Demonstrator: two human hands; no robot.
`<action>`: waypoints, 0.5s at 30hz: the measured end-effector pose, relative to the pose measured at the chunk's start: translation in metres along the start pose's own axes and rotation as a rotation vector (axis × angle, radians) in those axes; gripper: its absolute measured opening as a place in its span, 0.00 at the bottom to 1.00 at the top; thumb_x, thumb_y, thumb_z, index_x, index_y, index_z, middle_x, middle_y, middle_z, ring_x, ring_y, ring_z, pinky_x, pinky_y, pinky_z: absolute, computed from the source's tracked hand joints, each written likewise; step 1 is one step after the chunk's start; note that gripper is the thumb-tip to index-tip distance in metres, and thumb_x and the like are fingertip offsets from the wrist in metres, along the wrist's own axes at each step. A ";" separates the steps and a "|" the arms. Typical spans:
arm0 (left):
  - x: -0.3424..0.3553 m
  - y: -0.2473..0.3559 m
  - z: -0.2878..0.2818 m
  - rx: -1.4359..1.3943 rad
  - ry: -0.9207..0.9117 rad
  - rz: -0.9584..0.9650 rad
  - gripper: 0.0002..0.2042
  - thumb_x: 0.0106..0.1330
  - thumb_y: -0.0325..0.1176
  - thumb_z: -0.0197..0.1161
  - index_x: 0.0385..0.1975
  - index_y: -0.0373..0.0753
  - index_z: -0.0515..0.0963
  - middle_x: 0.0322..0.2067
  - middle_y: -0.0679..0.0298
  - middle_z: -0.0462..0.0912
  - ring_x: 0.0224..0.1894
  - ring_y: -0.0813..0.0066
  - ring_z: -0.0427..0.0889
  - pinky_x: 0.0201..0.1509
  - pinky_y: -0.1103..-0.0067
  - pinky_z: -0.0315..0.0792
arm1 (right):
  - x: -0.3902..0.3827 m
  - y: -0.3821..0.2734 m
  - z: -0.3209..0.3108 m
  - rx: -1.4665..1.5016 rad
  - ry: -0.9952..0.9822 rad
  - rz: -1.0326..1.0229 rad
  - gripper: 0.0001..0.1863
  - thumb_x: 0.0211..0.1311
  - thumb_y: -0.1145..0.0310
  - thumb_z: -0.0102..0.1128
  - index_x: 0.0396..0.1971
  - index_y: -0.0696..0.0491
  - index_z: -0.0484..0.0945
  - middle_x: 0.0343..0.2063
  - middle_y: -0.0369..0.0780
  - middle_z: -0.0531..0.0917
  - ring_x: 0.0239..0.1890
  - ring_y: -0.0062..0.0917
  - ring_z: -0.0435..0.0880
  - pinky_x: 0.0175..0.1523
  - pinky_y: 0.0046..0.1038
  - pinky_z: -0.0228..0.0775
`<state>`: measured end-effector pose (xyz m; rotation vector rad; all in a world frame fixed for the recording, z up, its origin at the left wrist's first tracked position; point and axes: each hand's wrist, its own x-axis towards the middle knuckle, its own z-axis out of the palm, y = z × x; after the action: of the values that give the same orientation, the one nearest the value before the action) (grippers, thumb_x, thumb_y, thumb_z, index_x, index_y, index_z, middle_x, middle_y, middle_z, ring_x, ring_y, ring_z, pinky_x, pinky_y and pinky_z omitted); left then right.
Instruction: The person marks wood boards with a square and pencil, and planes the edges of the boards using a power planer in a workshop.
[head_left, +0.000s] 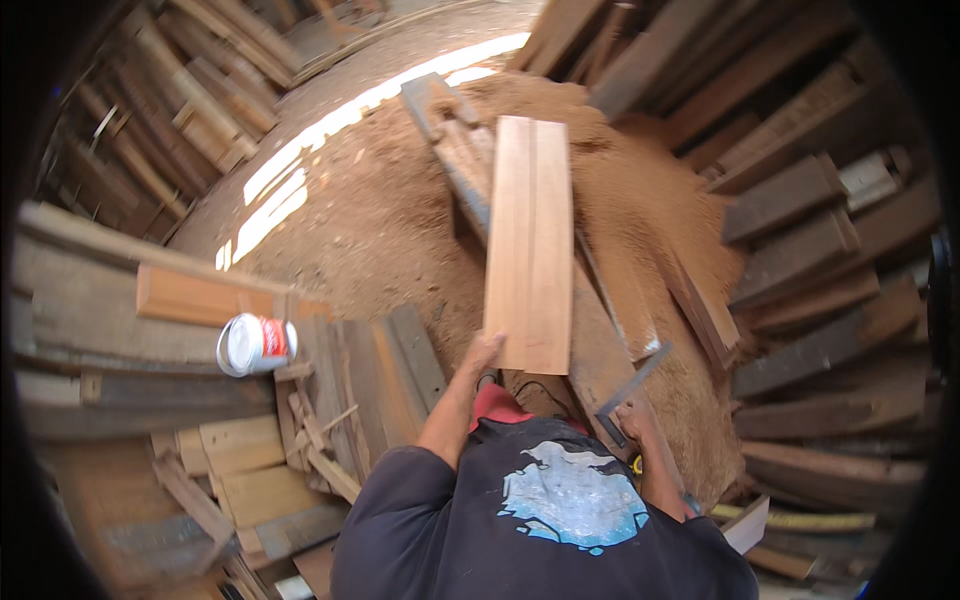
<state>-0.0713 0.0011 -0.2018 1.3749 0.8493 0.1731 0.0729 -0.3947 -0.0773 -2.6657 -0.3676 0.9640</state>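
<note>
A pale planed board [530,250] with lengthwise lines down its face lies across a long narrow wooden bench [605,350]. My left hand [485,352] grips the board's near left corner, its fingers partly hidden underneath. To the right of the board's near end, my right hand [632,420] is closed around a dark L-shaped try square [632,382]. The square's blade points up and to the right, apart from the board. A small yellow and black object [637,465], perhaps a tape measure, shows just below my right hand.
Sawdust [640,230] is heaped around the bench. Stacked dark timbers [800,290] line the right side. On the left, a white bucket [245,345] with a red label sits on planks, near several wood offcuts [240,460]. More planks [150,110] lean at the far left.
</note>
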 end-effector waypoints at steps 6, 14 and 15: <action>-0.010 -0.024 0.022 0.115 0.144 -0.051 0.36 0.65 0.51 0.68 0.61 0.25 0.69 0.45 0.49 0.86 0.42 0.60 0.85 0.47 0.69 0.79 | 0.046 -0.037 0.007 -0.023 0.086 -0.225 0.28 0.62 0.57 0.63 0.52 0.67 0.80 0.50 0.62 0.82 0.57 0.54 0.80 0.64 0.45 0.71; -0.030 0.012 -0.060 0.291 -0.369 -0.405 0.48 0.59 0.61 0.71 0.71 0.32 0.64 0.42 0.51 0.85 0.38 0.68 0.84 0.39 0.72 0.79 | 0.105 -0.215 -0.015 -0.231 0.238 -0.267 0.37 0.66 0.53 0.59 0.67 0.63 0.67 0.64 0.61 0.71 0.67 0.52 0.70 0.72 0.46 0.59; -0.027 -0.028 -0.083 0.330 -0.271 -0.354 0.45 0.60 0.61 0.70 0.69 0.33 0.66 0.43 0.51 0.85 0.38 0.67 0.85 0.40 0.71 0.79 | 0.115 -0.250 -0.009 -0.237 0.294 -0.283 0.38 0.67 0.50 0.58 0.69 0.60 0.65 0.66 0.61 0.68 0.68 0.52 0.68 0.73 0.47 0.58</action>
<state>-0.1513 0.0448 -0.2119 1.4845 0.9013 -0.4353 0.1289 -0.1268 -0.0514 -2.8034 -0.8061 0.4617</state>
